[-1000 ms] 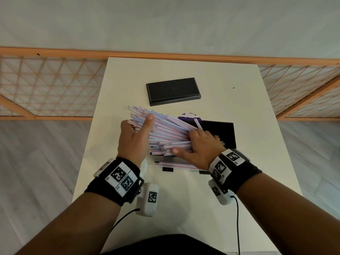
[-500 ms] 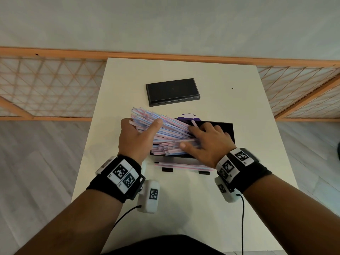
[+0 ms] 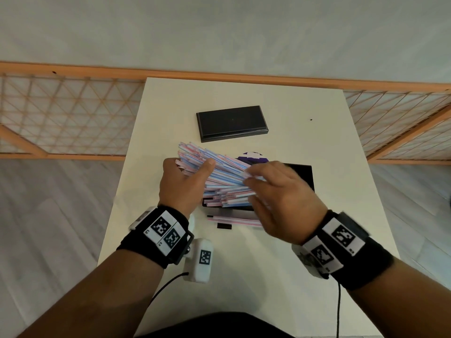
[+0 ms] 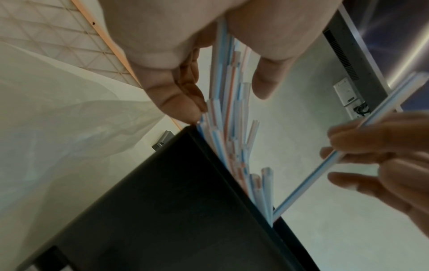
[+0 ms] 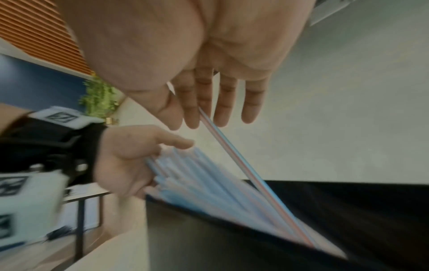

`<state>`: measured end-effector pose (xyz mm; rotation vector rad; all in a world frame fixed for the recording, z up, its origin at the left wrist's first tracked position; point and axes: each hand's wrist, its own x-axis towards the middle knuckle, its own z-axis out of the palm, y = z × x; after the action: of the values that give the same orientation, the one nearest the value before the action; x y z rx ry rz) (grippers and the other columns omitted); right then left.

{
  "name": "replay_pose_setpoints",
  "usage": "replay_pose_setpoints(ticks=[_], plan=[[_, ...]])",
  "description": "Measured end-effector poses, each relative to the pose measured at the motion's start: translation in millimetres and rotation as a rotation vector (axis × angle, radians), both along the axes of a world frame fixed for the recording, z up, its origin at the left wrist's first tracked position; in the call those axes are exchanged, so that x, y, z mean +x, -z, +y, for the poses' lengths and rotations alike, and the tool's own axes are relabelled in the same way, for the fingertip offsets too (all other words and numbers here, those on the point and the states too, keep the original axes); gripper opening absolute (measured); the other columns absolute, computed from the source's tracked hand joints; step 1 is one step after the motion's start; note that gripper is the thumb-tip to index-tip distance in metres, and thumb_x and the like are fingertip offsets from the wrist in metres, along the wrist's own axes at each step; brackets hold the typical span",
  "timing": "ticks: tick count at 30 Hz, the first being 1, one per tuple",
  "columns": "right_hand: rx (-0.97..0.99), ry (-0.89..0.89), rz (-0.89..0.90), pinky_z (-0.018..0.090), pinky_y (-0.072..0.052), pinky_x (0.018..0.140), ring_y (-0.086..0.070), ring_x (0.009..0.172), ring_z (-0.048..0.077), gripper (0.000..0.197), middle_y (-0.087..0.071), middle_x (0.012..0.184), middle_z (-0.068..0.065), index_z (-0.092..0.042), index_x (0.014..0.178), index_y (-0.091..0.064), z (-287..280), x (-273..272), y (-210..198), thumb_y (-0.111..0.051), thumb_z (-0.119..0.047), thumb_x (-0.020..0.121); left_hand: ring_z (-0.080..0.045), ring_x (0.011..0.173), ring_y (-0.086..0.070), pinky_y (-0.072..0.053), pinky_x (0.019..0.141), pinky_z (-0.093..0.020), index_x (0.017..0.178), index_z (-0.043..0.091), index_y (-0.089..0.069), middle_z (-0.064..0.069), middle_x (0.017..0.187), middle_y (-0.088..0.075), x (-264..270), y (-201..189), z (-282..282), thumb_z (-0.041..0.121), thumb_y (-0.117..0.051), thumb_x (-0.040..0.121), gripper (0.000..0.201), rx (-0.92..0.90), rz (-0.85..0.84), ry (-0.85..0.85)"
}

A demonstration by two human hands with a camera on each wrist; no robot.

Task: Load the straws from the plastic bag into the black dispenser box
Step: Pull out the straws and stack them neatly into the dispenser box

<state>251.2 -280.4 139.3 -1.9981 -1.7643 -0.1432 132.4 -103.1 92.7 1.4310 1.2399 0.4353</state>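
A thick bundle of pink- and blue-striped straws (image 3: 227,176) slants down into the open black dispenser box (image 3: 303,175). My left hand (image 3: 192,172) grips the bundle's raised left end, thumb on top. In the left wrist view the straws (image 4: 230,113) fan from my palm into the box (image 4: 162,210). My right hand (image 3: 258,189) hovers over the bundle's right part. It pinches a single straw (image 4: 308,183), whose lower end is inside the box. The right wrist view shows that straw (image 5: 234,152) running between my fingers.
The flat black lid (image 3: 231,123) lies farther back on the white table (image 3: 244,276). A purple-and-white object (image 3: 253,156) pokes out behind the box. A few straws (image 3: 234,219) lie at the box's front. Crumpled clear plastic (image 4: 69,110) lies left of the box.
My right hand has lifted off the bundle and drawn back toward me with one straw in its fingers. The left hand keeps its grip, and the bundle sits a little lower in the box.
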Motion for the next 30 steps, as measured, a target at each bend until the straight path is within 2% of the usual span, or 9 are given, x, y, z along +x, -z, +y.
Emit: replay_pose_setpoints(ticks=[3, 8, 11, 16, 20, 23, 26, 28, 30], plan=[[-0.077, -0.092, -0.002, 0.045, -0.05, 0.079, -0.058, 0.09, 0.035, 0.014, -0.062, 0.113, 0.011, -0.004, 0.091, -0.068, 11, -14, 11, -0.057, -0.008, 0.084, -0.025, 0.084, -0.076, -0.062, 0.076, -0.058, 0.109, 0.022, -0.065, 0.001, 0.094, -0.077, 1, 3, 4, 0.076, -0.073, 0.06, 0.073, 0.006, 0.009, 0.017], [-0.115, -0.16, 0.02, 0.044, -0.051, 0.073, -0.057, 0.086, 0.033, 0.018, -0.061, 0.112, 0.012, -0.003, 0.092, -0.068, 28, -22, 18, -0.062, 0.001, 0.075, -0.03, 0.082, -0.076, -0.059, 0.06, -0.043, 0.111, 0.016, -0.067, -0.007, 0.094, -0.077, -1, 3, 3, 0.081, -0.074, 0.06, 0.083, -0.003, -0.055, 0.036], [-0.046, -0.21, -0.035, 0.041, -0.051, 0.07, -0.056, 0.08, 0.032, 0.019, -0.064, 0.106, 0.012, -0.002, 0.086, -0.069, 37, -23, 8, -0.052, 0.004, 0.079, -0.04, 0.086, -0.075, -0.061, 0.065, -0.052, 0.115, 0.011, -0.066, -0.016, 0.098, -0.076, -4, 7, 2, 0.085, -0.076, 0.058, 0.094, -0.049, -0.131, 0.062], [0.007, -0.235, -0.09, 0.039, -0.048, 0.063, -0.054, 0.074, 0.032, 0.025, -0.064, 0.093, 0.012, -0.003, 0.073, -0.066, 38, -12, 6, -0.046, 0.006, 0.084, -0.04, 0.091, -0.075, -0.06, 0.073, -0.065, 0.115, 0.017, -0.067, -0.014, 0.102, -0.076, -4, 9, 2, 0.083, -0.074, 0.064, 0.083, -0.082, -0.142, 0.074], [-0.232, -0.1, 0.095, 0.043, -0.053, 0.07, -0.058, 0.085, 0.033, 0.026, -0.063, 0.097, 0.008, -0.01, 0.092, -0.066, 29, -6, 26, -0.061, 0.007, 0.072, -0.027, 0.085, -0.075, -0.059, 0.058, -0.04, 0.112, 0.022, -0.06, -0.003, 0.1, -0.075, 0, 2, -1, 0.075, -0.066, 0.069, 0.069, -0.071, -0.063, 0.036], [-0.39, 0.153, 0.362, 0.041, -0.049, 0.083, -0.055, 0.095, 0.026, 0.029, -0.059, 0.104, 0.002, -0.017, 0.104, -0.053, 16, 7, 36, -0.067, -0.031, 0.083, -0.024, 0.081, -0.075, -0.055, 0.053, -0.034, 0.113, 0.016, -0.059, -0.005, 0.097, -0.074, -2, 2, -3, 0.068, -0.067, 0.076, 0.065, -0.073, -0.075, 0.022], [-0.601, 0.279, 0.332, 0.036, -0.048, 0.091, -0.055, 0.103, 0.021, 0.066, -0.059, 0.11, -0.002, -0.023, 0.112, -0.054, 10, 23, 46, -0.044, -0.075, 0.074, -0.024, 0.08, -0.076, -0.062, 0.058, -0.041, 0.111, 0.014, -0.059, -0.006, 0.097, -0.075, -4, 2, -3, 0.065, -0.07, 0.081, 0.06, -0.07, -0.069, 0.016], [-0.655, 0.269, 0.38, 0.038, -0.047, 0.097, -0.056, 0.11, 0.021, 0.081, -0.06, 0.118, -0.001, -0.023, 0.122, -0.056, 13, 27, 50, -0.034, -0.082, 0.071, -0.025, 0.082, -0.076, -0.064, 0.069, -0.053, 0.104, 0.023, -0.067, -0.003, 0.094, -0.077, -2, 1, -3, 0.074, -0.068, 0.072, 0.06, -0.034, -0.05, 0.034], [-0.63, 0.2, 0.422, 0.039, -0.045, 0.099, -0.055, 0.113, 0.022, 0.074, -0.06, 0.119, 0.0, -0.024, 0.125, -0.057, 18, 27, 52, -0.041, -0.077, 0.076, -0.028, 0.083, -0.076, -0.062, 0.075, -0.059, 0.093, 0.033, -0.073, 0.0, 0.086, -0.079, 2, -1, -3, 0.079, -0.063, 0.068, 0.053, 0.031, -0.034, 0.066]])
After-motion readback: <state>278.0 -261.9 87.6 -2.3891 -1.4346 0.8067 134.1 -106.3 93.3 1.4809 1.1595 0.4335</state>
